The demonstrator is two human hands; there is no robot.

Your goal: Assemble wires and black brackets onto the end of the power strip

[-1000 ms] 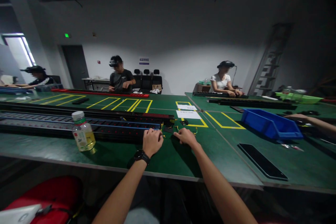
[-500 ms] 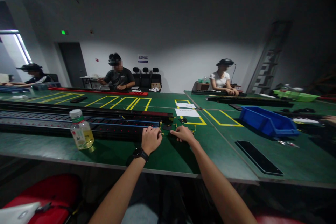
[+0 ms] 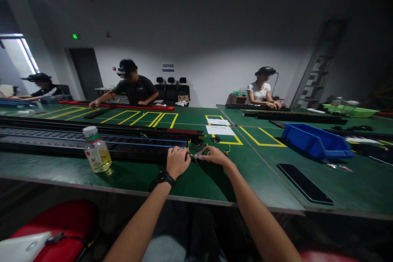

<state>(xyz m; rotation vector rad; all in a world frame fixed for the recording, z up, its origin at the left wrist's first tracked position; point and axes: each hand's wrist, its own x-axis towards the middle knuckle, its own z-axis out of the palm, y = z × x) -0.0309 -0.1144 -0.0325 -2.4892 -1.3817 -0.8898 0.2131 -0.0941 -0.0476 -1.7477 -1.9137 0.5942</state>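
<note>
A long black rail assembly (image 3: pixel 135 153) with blue strips and red dots lies across the left of the green table. My left hand (image 3: pixel 178 161), with a black watch on its wrist, is curled at the rail's right end, beside short yellow wires (image 3: pixel 189 143). What its fingertips hold is hidden. My right hand (image 3: pixel 216 155) pinches a small grey plate-like piece (image 3: pixel 198 155) between thumb and fingers, just right of the rail end. Behind that piece lies a small dark part (image 3: pixel 195 146), and another black piece (image 3: pixel 215 139) is farther back.
A drink bottle (image 3: pixel 96 151) stands before the rail. To the right are a blue bin (image 3: pixel 316 141) and a phone (image 3: pixel 305 183). White papers (image 3: pixel 219 130) lie inside yellow tape outlines. Several co-workers sit across the table, one reaching along a red bar (image 3: pixel 156 107).
The grey piece now shows at my right fingertips, where the part was dark before. My left hand hardly moves. A co-worker at the back leans and reaches an arm to the left.
</note>
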